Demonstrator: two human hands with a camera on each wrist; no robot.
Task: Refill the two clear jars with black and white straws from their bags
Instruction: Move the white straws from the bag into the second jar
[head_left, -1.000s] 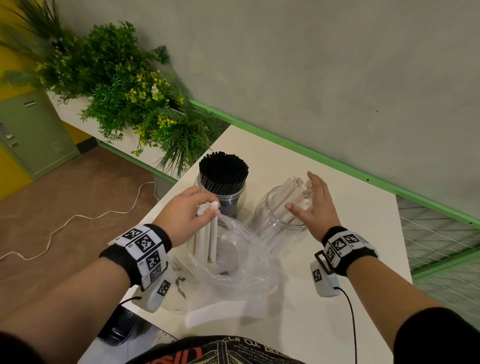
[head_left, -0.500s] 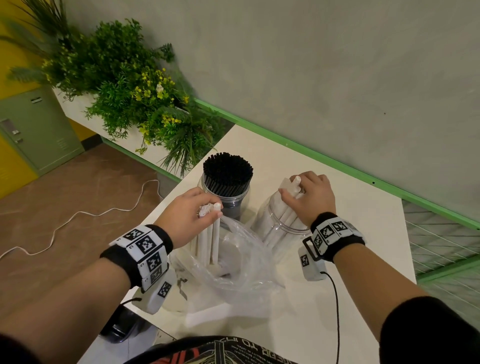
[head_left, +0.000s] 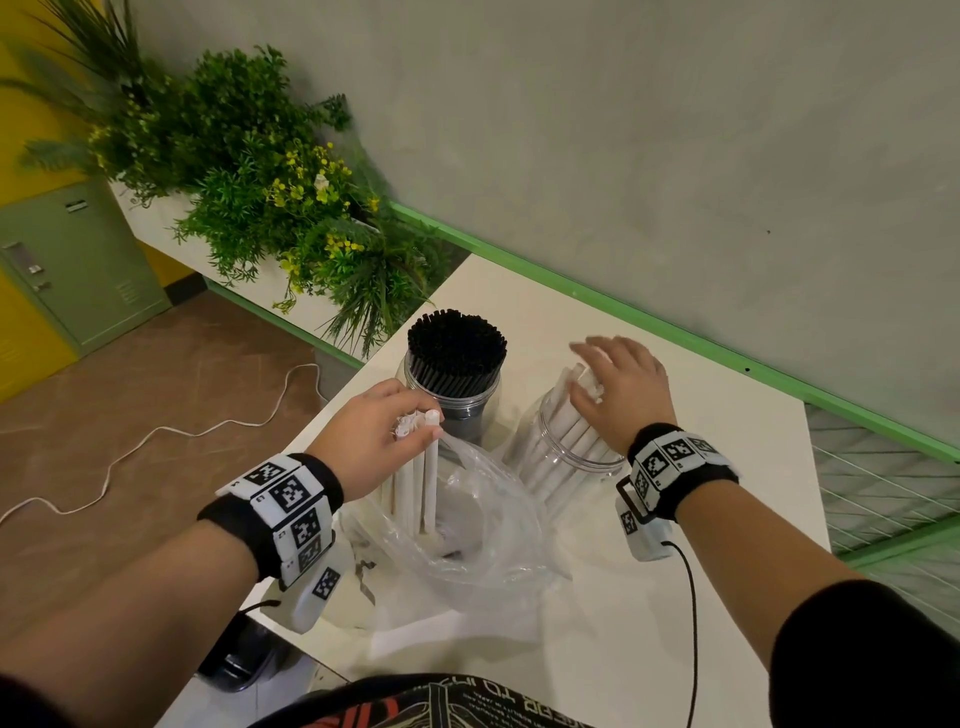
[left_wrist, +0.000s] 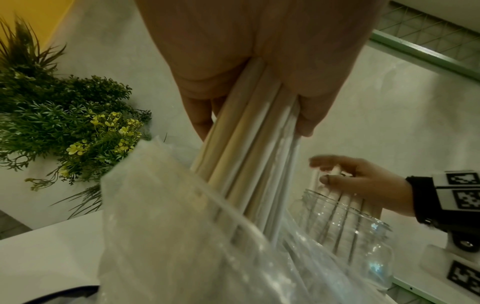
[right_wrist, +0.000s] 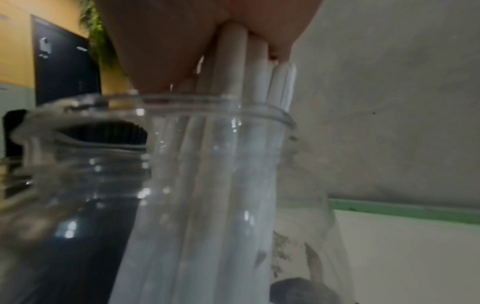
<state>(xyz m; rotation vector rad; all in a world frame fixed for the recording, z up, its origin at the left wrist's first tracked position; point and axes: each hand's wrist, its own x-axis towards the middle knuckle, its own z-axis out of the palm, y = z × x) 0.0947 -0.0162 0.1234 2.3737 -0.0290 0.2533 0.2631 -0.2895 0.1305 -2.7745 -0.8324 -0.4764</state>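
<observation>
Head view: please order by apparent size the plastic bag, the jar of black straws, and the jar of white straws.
1. plastic bag, clearly the largest.
2. jar of white straws and jar of black straws look alike; hands and the bag partly cover both, so I do not rank them.

Black straws (head_left: 456, 345) are seen in one clear jar (head_left: 451, 410); white straws (head_left: 563, 436) fill the clear jar (head_left: 571, 457) beside it. Black-and-white square-patterned wristbands (head_left: 291, 506) are worn. Behind the black straws, green plants (head_left: 249, 171) bear yellow flowers.
</observation>
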